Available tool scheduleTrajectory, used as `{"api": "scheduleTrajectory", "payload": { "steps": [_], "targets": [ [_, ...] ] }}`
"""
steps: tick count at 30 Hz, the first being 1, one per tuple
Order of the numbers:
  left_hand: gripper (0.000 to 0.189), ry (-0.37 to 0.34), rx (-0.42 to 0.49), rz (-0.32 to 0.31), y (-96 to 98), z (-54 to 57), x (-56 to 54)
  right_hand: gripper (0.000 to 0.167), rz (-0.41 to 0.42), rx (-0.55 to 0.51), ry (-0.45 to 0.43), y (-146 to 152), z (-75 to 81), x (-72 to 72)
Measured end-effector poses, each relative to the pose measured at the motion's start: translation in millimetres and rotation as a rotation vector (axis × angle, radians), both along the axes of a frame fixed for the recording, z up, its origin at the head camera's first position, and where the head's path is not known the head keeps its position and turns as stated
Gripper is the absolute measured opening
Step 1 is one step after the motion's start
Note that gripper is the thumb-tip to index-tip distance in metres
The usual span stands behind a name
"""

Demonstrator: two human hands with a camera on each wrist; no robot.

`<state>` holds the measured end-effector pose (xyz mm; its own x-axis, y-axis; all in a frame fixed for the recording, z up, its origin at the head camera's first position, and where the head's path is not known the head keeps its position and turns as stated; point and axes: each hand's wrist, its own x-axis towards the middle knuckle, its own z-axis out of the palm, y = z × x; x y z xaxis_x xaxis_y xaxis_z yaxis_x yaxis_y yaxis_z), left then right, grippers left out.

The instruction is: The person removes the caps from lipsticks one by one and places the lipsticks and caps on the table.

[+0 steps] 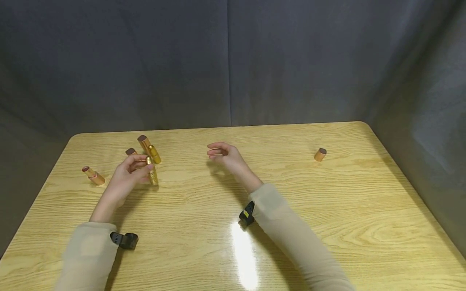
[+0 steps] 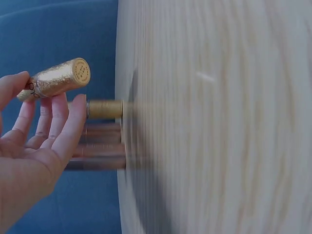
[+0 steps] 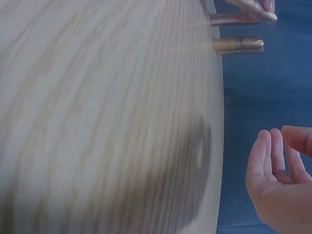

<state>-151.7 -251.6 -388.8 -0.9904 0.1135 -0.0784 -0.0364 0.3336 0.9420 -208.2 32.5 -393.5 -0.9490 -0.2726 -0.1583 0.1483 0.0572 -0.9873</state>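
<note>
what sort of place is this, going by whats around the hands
Probably a staged recording spot, though the pictures can't confirm it. Plain dark fabric hangs behind and at both sides of a wood-grain table, and small black devices, perhaps cameras, sit at both wrists.

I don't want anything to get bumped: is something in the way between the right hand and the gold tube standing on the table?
No, nothing visible stands between the right hand and the standing gold tube, just wooden table. The left hand holds another gold tube close by, on its near side.
</note>
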Motion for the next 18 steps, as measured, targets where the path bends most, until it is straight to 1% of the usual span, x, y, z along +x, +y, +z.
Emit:
{"api": "scheduleTrajectory", "payload": {
  "steps": [3,8,14,18],
  "targets": [
    [0.053,-0.016,-0.008,-0.037,6.5,-0.4,-1.1,0.040,0.011,-0.007,-0.005,-5,0.2,1.7],
    [0.054,-0.039,0.007,-0.071,16.3,-0.6,-2.4,0.040,0.029,0.007,-0.005,-12,0.3,5.2],
    [0.053,-0.044,0.031,-0.077,27.9,-1.0,-5.6,0.040,0.039,-0.002,-0.014,-19,-0.1,7.8],
    [0.053,-0.048,0.019,-0.086,35.9,-2.4,-8.3,0.040,0.052,0.008,-0.005,-22,-1.5,8.2]
  ]
}}
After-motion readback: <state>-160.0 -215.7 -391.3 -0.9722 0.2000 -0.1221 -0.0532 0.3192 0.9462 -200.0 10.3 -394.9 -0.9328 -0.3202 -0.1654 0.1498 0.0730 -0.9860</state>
